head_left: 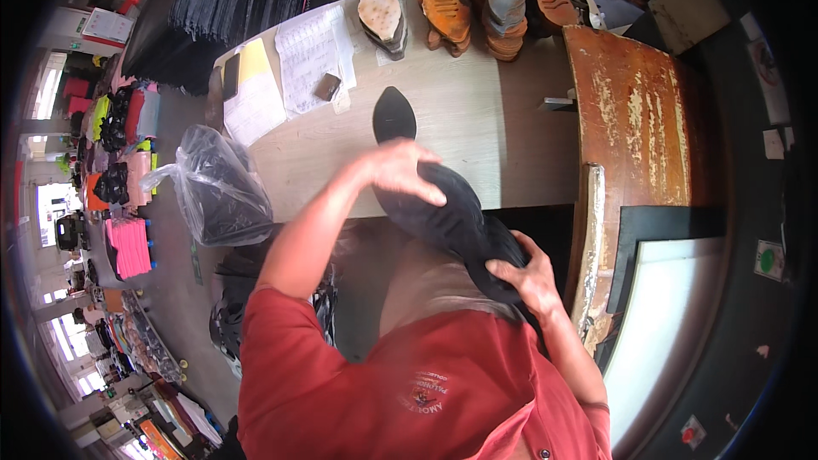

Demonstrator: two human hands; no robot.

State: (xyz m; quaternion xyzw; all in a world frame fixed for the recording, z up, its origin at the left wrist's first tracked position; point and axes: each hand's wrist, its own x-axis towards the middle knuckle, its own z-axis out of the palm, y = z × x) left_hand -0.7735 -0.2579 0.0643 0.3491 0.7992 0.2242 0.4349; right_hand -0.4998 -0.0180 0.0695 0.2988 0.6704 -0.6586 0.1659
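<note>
A stack of black shoe soles (456, 217) slants across my lap at the table's front edge. Curved over its upper end is my left hand (396, 172), with thumb and fingers around the black pieces. My right hand (530, 277) grips the lower, rounded end, its thumb on top and its fingers along the far side. Beyond my left hand a pointed black sole piece (394, 115) lies over the tabletop; my hand hides whether it joins the stack.
On the pale table (332, 162), stacked sole-shaped forms (443, 4) stand at the back, near written papers (307, 60). A tied plastic bag (217, 192) of dark things sits at the left. A worn wooden board (630, 119) borders the right side.
</note>
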